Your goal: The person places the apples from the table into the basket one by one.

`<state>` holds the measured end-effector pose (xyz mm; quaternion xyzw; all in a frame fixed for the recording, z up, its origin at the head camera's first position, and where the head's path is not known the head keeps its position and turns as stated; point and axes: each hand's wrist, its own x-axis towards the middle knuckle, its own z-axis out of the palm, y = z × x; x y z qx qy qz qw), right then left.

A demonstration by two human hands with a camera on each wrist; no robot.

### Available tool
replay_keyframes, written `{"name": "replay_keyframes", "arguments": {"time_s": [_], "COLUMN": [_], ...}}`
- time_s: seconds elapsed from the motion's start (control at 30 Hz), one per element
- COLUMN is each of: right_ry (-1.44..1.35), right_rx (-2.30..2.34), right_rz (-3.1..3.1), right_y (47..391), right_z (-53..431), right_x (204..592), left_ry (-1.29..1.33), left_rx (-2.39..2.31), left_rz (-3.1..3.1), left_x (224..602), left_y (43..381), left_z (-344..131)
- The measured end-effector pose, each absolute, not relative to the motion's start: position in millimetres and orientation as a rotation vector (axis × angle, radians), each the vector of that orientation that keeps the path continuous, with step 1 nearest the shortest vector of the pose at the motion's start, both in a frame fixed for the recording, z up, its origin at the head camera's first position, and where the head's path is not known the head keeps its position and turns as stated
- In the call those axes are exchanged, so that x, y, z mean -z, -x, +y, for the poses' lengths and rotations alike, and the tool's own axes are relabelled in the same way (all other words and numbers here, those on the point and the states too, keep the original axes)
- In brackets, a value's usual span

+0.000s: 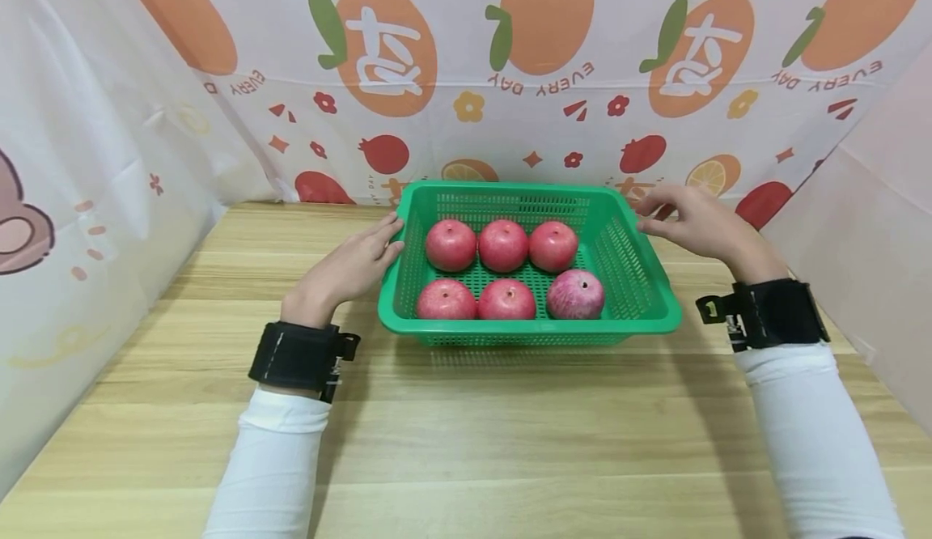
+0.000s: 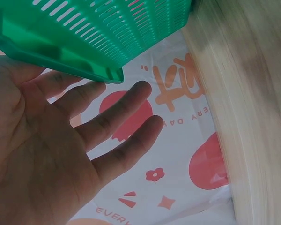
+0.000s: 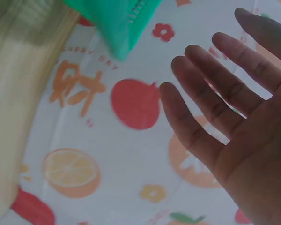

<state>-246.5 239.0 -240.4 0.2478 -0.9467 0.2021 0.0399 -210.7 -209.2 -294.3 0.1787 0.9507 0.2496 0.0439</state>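
Observation:
A green plastic basket (image 1: 530, 327) with slotted walls stands on the table. Inside it, three red apples (image 1: 503, 245) make up the back row. Two more red apples (image 1: 446, 299) and a purplish, streaked round fruit (image 1: 575, 294) lie in front. At the basket's left rim is my left hand (image 1: 351, 262), its fingertips against the rim; the left wrist view shows the fingers (image 2: 119, 110) extended beneath the rim's edge. My right hand (image 1: 695, 219) hovers beside the right rim. Its fingers (image 3: 215, 108) are loosely straight and apart from the basket corner in the right wrist view.
A wooden table (image 1: 480, 450) carries the basket. Behind it hangs a white curtain (image 1: 466, 126) printed with fruit, with further white sheets at the left (image 1: 109, 199) and right (image 1: 859, 231). Black straps (image 1: 297, 357) wrap both wrists.

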Motion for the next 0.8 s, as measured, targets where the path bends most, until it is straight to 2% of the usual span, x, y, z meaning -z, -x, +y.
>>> {"name": "replay_keyframes", "arguments": {"time_s": [0.4,0.8], "right_ry": [-0.558,-0.495], "right_rx": [-0.871,-1.123], "right_rz": [-2.962,-2.765], "right_y": [238.0,219.5], "right_z": [272.1,266.6], "right_x": [290.5,315.8], "left_ry": [-0.553,-0.551], "left_rx": [-0.784,-0.777], "left_rz": [2.900,2.898], "left_x": [297.0,295.0], "left_y": [210.6,213.1], "left_z": [-211.1,-209.3]}}
